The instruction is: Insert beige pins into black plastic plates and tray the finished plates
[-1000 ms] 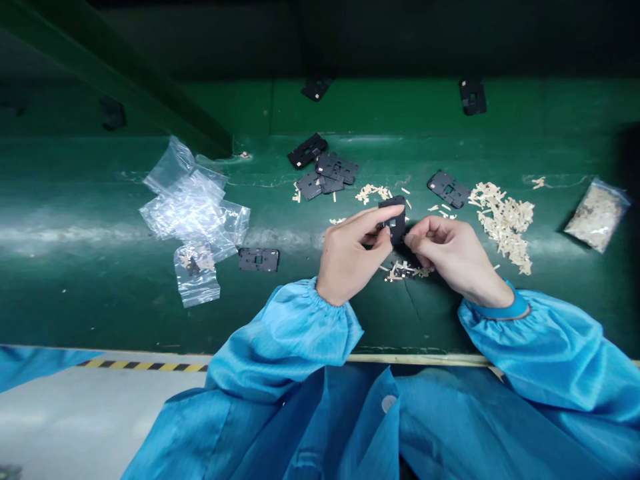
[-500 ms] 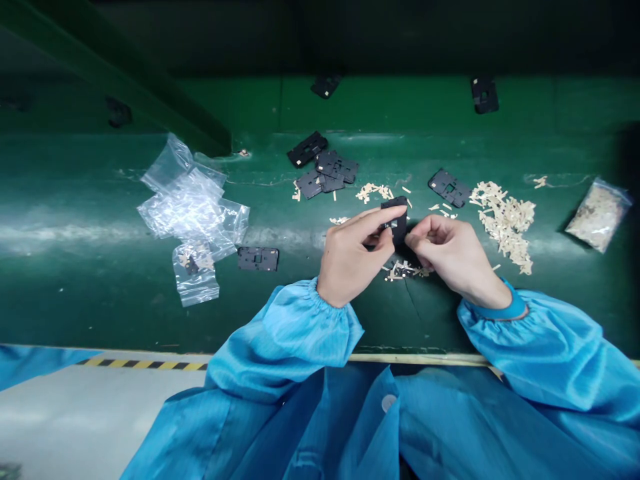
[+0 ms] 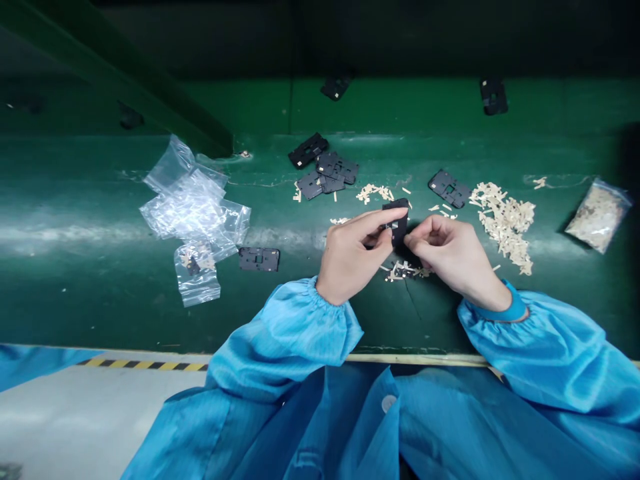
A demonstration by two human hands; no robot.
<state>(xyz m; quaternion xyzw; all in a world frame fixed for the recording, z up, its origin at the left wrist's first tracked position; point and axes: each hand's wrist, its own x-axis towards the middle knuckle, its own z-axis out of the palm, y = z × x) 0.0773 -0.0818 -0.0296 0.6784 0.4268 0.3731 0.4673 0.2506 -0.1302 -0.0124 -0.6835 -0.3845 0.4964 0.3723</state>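
As I log this from my remote station, the left hand pinches a small black plastic frame between thumb and fingers, closed on its side, with the frame held up just ahead of the knuckles, between both hands. The right hand is curled, its fingertips at the frame's lower edge; I cannot tell whether they hold anything small there. Judging from the hold, the step in hand is close work on this one frame, and any next move calls for steady fingertip control at that edge. Just below the grip lies a small scatter of beige strips; right of it sits a larger heap of strips, with a filled bag farther right. Ahead of the grip lie more black frames, and left of it a lone frame sits beside clear plastic bags, all on a green bench.
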